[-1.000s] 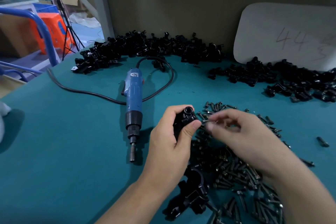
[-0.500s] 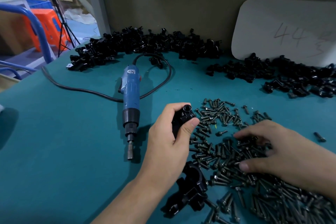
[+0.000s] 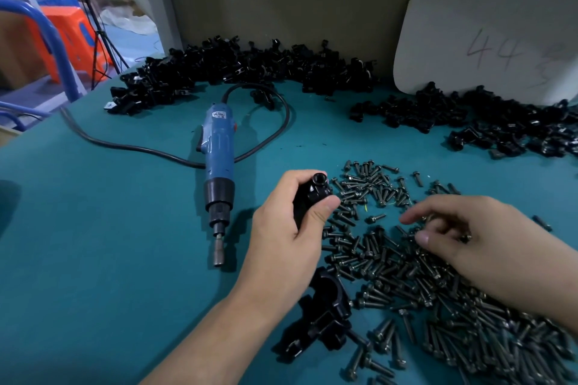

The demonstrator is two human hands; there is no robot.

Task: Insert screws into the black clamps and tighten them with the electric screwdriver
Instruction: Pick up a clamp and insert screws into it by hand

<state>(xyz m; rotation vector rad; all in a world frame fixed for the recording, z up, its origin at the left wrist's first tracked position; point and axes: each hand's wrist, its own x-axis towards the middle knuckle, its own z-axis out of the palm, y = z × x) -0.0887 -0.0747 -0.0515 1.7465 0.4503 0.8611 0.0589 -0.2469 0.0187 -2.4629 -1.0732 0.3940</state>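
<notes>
My left hand [image 3: 281, 228] grips a black clamp [image 3: 316, 189] upright, its round screw hole facing up. My right hand [image 3: 469, 237] hovers just over the loose pile of dark screws [image 3: 391, 266], fingers curled, with a screw or two pinched among them. It is apart from the clamp, to its right. The blue electric screwdriver [image 3: 219, 159] lies on the green table [image 3: 93, 244] left of my left hand, bit pointing toward me, and no hand touches it.
Two black clamps [image 3: 325, 319] lie by my left wrist. Heaps of clamps line the back wall [image 3: 244, 69] and the right side [image 3: 500, 122]. The screwdriver's black cable [image 3: 275, 134] loops behind it. A white board [image 3: 488, 40] leans at the back right.
My right hand left the clamp, dropped flat onto the screw pile, and has now curled its fingers and lifted slightly to the left. My left hand keeps the clamp still.
</notes>
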